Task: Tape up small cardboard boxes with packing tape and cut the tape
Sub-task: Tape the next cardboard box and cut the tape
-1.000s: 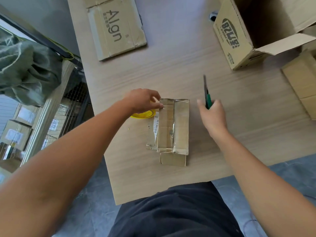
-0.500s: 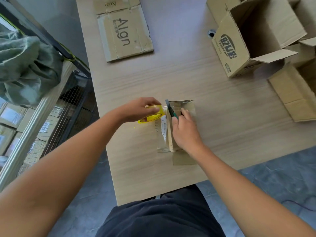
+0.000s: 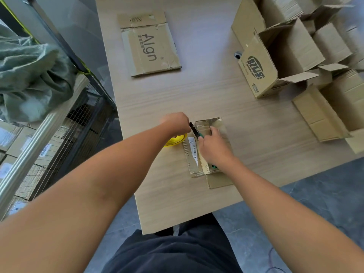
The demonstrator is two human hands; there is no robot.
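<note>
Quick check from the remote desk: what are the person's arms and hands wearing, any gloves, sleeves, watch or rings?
Nothing shows on either. The left hand and right hand are bare, with no gloves, and both forearms are uncovered up to the frame edge, with no sleeve, watch or wristband in view. Rings cannot be ruled out; the fingers are too small to tell.

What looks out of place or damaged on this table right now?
The small taped cardboard box under the hands juts slightly over the wooden table's near edge. The flattened brown cardboard box printed "Align" has torn tape remnants along its seams. Otherwise nothing looks spilled or broken.
</note>
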